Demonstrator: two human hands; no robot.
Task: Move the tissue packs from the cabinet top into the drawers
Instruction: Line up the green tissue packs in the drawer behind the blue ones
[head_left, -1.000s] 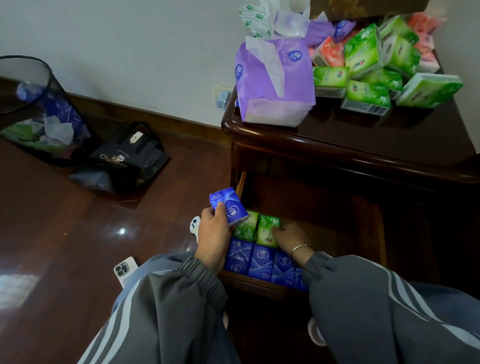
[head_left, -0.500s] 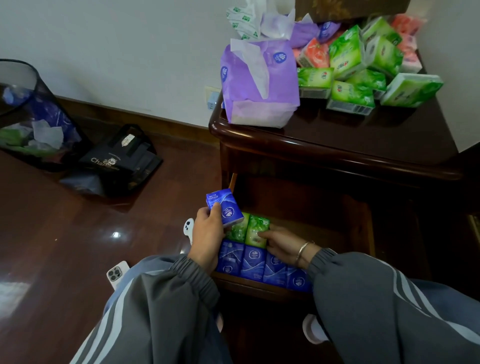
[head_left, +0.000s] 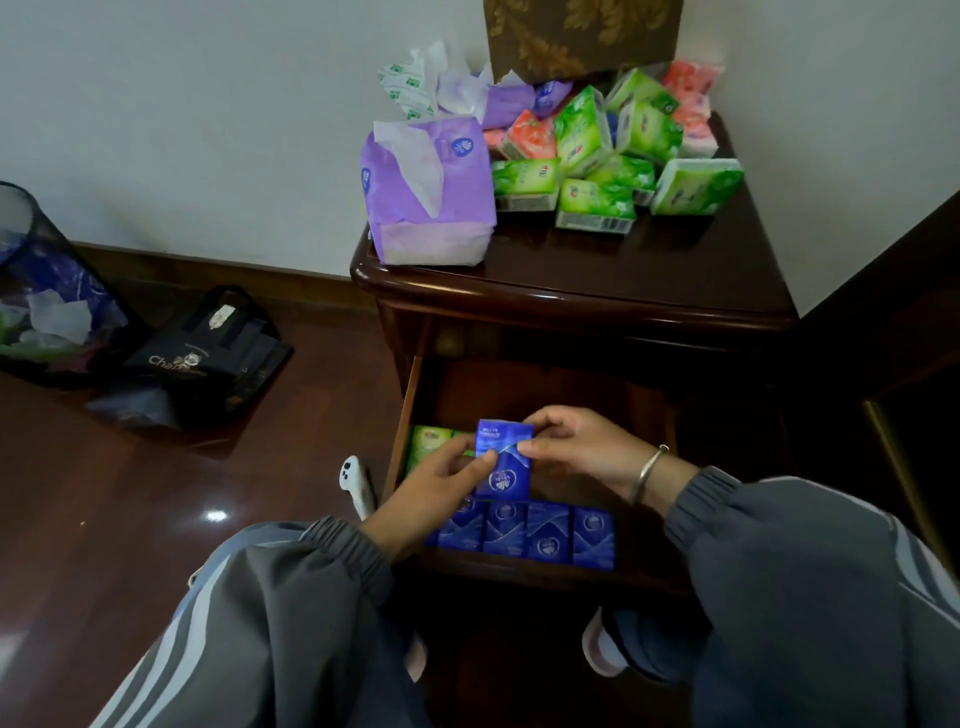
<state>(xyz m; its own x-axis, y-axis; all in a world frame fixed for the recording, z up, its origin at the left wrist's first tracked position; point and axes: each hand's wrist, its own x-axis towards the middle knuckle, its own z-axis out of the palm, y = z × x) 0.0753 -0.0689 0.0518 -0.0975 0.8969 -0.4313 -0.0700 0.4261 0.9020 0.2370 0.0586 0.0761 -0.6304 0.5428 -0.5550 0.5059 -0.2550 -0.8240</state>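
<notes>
your right hand (head_left: 576, 447) has left the packs in the drawer and come up to the blue tissue pack (head_left: 505, 457), which your left hand (head_left: 441, 480) held alone 0.5 s ago. now both hands pinch it, your left thumb and fingers at its left edge and your right fingers curled round its upper right corner. it hangs upright over the open drawer (head_left: 410, 410), above the row of blue packs (head_left: 548, 532) at the front and the green packs (head_left: 428, 441) behind, while the heap of loose packs (head_left: 597, 202) lies on the cabinet top (head_left: 649, 270).
</notes>
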